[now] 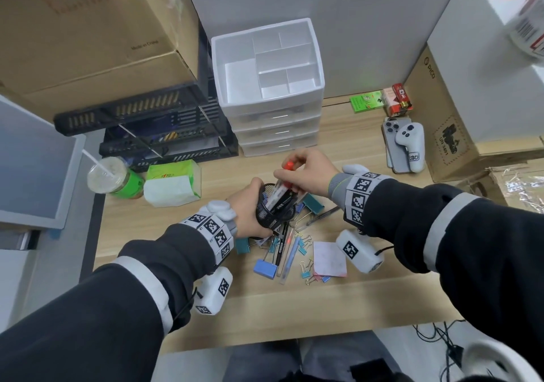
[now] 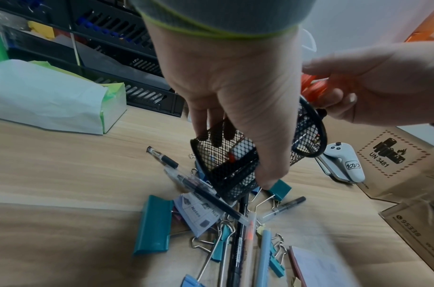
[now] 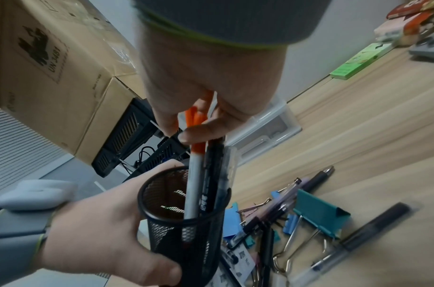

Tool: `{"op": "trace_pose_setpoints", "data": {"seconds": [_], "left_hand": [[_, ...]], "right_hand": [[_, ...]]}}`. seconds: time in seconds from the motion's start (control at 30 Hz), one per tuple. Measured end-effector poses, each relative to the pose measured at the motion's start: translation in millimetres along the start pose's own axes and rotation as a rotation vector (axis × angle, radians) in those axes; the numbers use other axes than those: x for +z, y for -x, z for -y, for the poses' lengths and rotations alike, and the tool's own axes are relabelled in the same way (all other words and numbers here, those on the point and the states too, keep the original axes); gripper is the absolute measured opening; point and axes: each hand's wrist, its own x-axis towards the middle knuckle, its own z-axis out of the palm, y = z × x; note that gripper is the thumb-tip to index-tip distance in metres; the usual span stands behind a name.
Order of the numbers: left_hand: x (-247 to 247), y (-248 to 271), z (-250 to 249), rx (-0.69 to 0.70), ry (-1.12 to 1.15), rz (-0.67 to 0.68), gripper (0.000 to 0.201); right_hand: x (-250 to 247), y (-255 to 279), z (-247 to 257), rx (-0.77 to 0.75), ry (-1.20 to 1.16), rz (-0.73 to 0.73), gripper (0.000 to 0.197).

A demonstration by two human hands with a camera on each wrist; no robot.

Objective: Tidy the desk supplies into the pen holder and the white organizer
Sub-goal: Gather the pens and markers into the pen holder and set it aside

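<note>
My left hand (image 1: 248, 205) grips the black mesh pen holder (image 1: 272, 208) (image 2: 235, 161) (image 3: 184, 217), tilted above the desk. My right hand (image 1: 309, 175) (image 3: 203, 108) pinches a bundle of pens (image 1: 282, 189) (image 3: 201, 174) by their tops, one with an orange cap, their lower ends inside the holder. The white organizer (image 1: 268, 66) stands at the back of the desk, its top compartments bare. Loose pens (image 1: 287, 252), binder clips (image 1: 265, 267) (image 2: 153, 225) and a pink sticky-note pad (image 1: 329, 259) lie scattered below the holder.
A tissue pack (image 1: 172, 186) and a drink cup (image 1: 113, 178) sit at left, before black stacked trays (image 1: 153, 128). A phone with a white controller (image 1: 407, 146) and small boxes (image 1: 382, 102) are at right. Cardboard boxes (image 1: 447, 134) flank the desk.
</note>
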Motion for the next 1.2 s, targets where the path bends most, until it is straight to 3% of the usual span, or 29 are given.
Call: {"op": "trace_pose_setpoints", "data": {"seconds": [0.17, 0.27, 0.4, 0.5, 0.63, 0.97, 1.2], "left_hand": [[-3, 3, 5, 0.004, 0.014, 0.023, 0.088], [-2, 6, 10, -0.009, 0.022, 0.01, 0.09], [-2, 11, 20, -0.021, 0.057, -0.031, 0.091], [0, 15, 29, -0.022, 0.073, -0.072, 0.089], [1, 18, 39, -0.014, 0.061, -0.11, 0.086], [0, 26, 59, -0.013, -0.003, -0.113, 0.089], [-8, 28, 67, -0.011, 0.006, -0.097, 0.089]], "right_hand": [[-14, -10, -12, 0.04, -0.053, -0.104, 0.024], [-30, -14, -32, 0.025, 0.182, -0.16, 0.005], [-45, -12, -73, 0.054, 0.83, 0.096, 0.012], [-38, -9, -100, 0.065, 1.064, 0.246, 0.018], [-15, -7, -113, -0.02, 1.178, 0.339, 0.025], [4, -3, -124, -0.066, 1.261, 0.41, 0.008], [1, 6, -108, -0.241, 1.192, 0.36, 0.015]]}}
